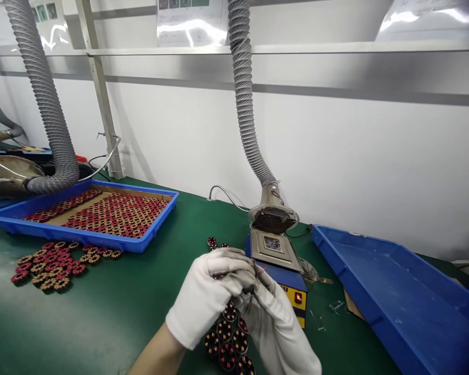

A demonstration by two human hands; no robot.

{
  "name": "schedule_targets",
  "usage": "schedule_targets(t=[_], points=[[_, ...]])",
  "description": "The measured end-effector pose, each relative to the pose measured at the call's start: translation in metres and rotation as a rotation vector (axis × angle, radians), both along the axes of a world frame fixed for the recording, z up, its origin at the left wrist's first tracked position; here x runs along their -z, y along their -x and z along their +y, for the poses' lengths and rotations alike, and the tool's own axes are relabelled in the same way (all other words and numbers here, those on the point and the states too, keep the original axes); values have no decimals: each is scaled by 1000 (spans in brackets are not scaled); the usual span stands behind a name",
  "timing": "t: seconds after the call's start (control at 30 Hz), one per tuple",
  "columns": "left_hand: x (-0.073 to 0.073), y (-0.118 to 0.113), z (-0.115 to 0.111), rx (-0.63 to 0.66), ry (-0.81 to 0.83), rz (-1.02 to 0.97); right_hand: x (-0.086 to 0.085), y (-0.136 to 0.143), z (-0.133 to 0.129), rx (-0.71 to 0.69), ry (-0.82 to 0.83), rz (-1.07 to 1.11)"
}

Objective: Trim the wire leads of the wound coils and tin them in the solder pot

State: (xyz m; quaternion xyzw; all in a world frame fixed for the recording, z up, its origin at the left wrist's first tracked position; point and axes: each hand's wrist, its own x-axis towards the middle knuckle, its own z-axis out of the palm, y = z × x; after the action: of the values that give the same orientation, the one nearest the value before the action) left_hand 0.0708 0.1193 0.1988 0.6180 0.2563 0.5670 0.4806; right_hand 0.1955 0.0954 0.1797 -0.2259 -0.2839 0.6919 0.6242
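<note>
My left hand and my right hand, both in white gloves with greyed fingertips, meet just in front of a solder pot. Their fingers are closed together around a small dark part, mostly hidden by the gloves. A thin reddish strand shows near the right fingertips. Below and between the wrists lies a cluster of round black motor stators with red or copper-coloured windings. A few more stators lie beyond my left hand. The pot's square top holds a shiny grey surface, and its red switch is lit.
A fume hood on a ribbed grey hose hangs over the pot. At left, a blue tray holds rows of stators, with a loose pile before it. Another blue tray stands right, near wire scraps.
</note>
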Motion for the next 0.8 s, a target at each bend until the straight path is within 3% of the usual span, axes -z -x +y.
schedule_targets(t=[0.13,0.2,0.33,0.43,0.53,0.67,0.73,0.8], points=[[3,1,1,-182,-30,-136,2,-7,-1,-142,58,92],[1,5,-1,-242,-71,-38,1,-10,1,-217,66,174],[-5,4,-5,-152,-237,311,-1,-11,4,-316,28,330],[-2,1,-2,-118,-289,259,1,-11,4,-317,23,283],[5,2,4,-88,-215,91,4,-12,0,-283,31,168],[5,9,4,-166,-60,-125,7,-14,-2,-243,52,107],[0,11,0,-138,19,-73,9,-16,-1,-212,75,86],[-6,10,-5,-30,102,41,11,-18,1,-185,82,58]])
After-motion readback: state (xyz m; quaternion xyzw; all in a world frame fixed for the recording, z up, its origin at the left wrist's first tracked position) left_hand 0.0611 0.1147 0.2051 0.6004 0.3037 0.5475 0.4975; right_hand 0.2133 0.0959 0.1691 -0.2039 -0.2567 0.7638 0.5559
